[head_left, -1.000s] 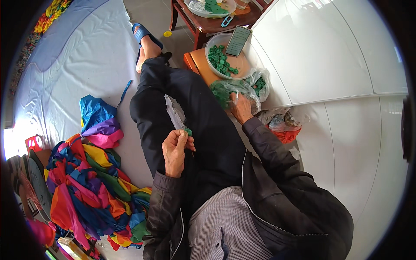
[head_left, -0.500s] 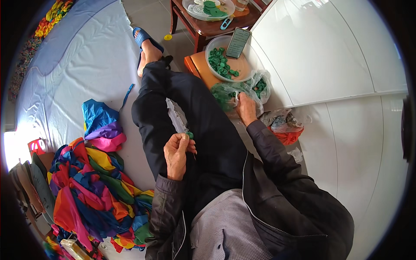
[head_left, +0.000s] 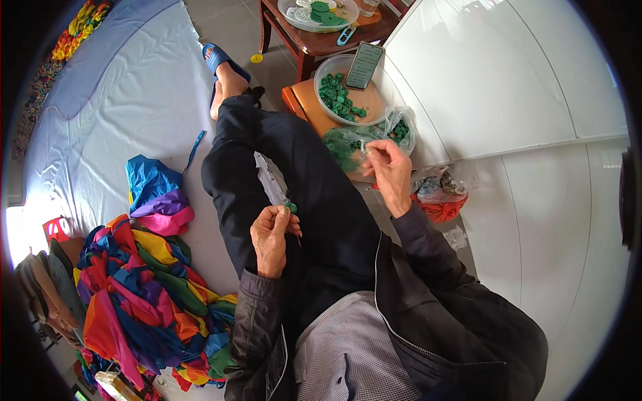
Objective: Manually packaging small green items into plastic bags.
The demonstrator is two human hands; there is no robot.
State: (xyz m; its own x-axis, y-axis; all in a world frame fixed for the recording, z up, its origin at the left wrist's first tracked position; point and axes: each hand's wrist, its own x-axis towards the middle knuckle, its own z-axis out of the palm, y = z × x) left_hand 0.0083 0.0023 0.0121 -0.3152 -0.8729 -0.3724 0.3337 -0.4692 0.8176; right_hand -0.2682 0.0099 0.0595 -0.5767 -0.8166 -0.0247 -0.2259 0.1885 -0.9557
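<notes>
My left hand (head_left: pixel 269 240) rests over my lap with thumb and forefinger pinched on a small green disc-like piece (head_left: pixel 291 208). Just beyond it, a crumpled whitish strip (head_left: pixel 269 178) lies along my dark trousers. My right hand (head_left: pixel 392 175) is raised beside a clear plastic bag (head_left: pixel 342 148) of green pieces, its thumb and fingertips closed together. Something pale and tiny shows at those fingertips; I cannot tell whether it is a piece or the bag's edge. Behind the bag, a clear round tub (head_left: pixel 372 100) holds several green round pieces (head_left: pixel 338 95).
A phone (head_left: pixel 365 65) leans in the tub, which stands on an orange-brown stool (head_left: pixel 294 101). Farther off, a dark wooden chair (head_left: pixel 311 45) bears a dish. White panels (head_left: pixel 481 73) close off the right. Colourful fabric (head_left: pixel 147 294) is heaped at left on a pale sheet (head_left: pixel 134 107).
My right hand has drawn back from the plastic bag, a little toward me and to the right, its fingers now more in sight. My left hand keeps its pinch on the green piece.
</notes>
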